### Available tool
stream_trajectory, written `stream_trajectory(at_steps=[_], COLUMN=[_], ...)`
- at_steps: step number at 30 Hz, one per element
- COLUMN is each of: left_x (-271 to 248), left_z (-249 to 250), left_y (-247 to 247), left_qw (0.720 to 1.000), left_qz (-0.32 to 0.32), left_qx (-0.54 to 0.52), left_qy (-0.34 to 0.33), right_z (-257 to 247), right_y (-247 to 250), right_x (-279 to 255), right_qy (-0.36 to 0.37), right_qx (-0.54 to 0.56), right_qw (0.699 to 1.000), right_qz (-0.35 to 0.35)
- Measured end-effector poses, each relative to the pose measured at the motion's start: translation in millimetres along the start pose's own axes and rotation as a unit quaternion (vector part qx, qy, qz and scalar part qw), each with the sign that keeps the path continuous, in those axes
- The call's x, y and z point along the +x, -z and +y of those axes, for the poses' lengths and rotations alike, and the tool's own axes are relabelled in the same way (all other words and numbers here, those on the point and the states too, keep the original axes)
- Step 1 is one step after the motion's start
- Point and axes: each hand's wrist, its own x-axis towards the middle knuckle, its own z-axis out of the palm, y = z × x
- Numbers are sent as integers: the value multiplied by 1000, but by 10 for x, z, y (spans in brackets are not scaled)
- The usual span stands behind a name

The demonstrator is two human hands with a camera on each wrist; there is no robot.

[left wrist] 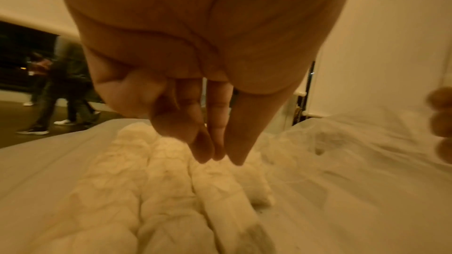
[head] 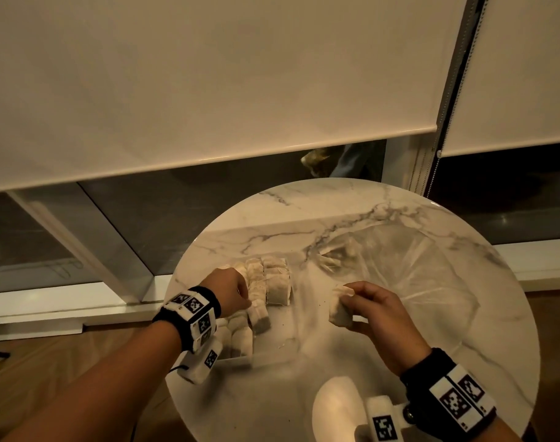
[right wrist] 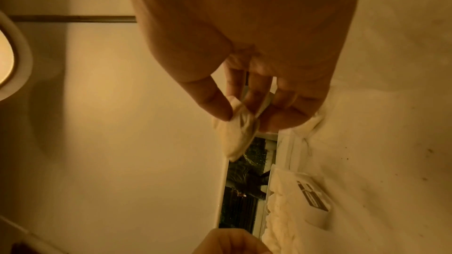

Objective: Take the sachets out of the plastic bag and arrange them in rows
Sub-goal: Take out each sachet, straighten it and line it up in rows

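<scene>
Several white sachets (head: 273, 283) lie in rows on the left of the round marble table (head: 304, 212). My left hand (head: 245, 298) hangs over them with its fingers straight and together, the fingertips (left wrist: 208, 152) at the top of the rows of sachets (left wrist: 171, 190). Over the table's middle, my right hand (head: 345, 301) pinches one sachet (head: 337, 311) between thumb and fingers; the wrist view shows this sachet (right wrist: 238, 134) dangling from the right hand (right wrist: 244, 121). The clear plastic bag (head: 406, 269) lies crumpled at the right, with a few sachets (head: 348, 250) inside it.
A white rounded object (head: 336, 406) sits near the table's front edge. Roller blinds (head: 208, 74) and a window stand behind the table. People (left wrist: 49, 94) stand beyond the glass. Bare marble shows between the rows and the bag.
</scene>
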Motion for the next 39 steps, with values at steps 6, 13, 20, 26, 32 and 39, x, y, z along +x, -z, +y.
stream_trajectory(at_steps=[6,13,20,26,32,39], left_x=[-538,-777,-847,-863,-903,-943], left_z=[22,19,-5,4,87,85], left_y=[-371,-587,-607,-778,-836,-841], left_qw=[988,984,987,986,989,991], left_qz=[-103,-19,7,17,24,23], left_qx=[36,91,72,54,57,41], left_qy=[-111,-154,-144,-157,-132,-128], right_z=[-78,-220,-131,-87,-31,95], right_y=[-171,-745,-1240,-1510,-1690,-1783], right_x=[73,341,659,926,1085,1234], right_qy=[42,45,18,-71,-85,-60], right_qx=[-98,-246,-429,-594,-700,-759], right_qw=[993,952,875,753,640,581], right_qz=[-40,-177,-225,-272,-304,-288])
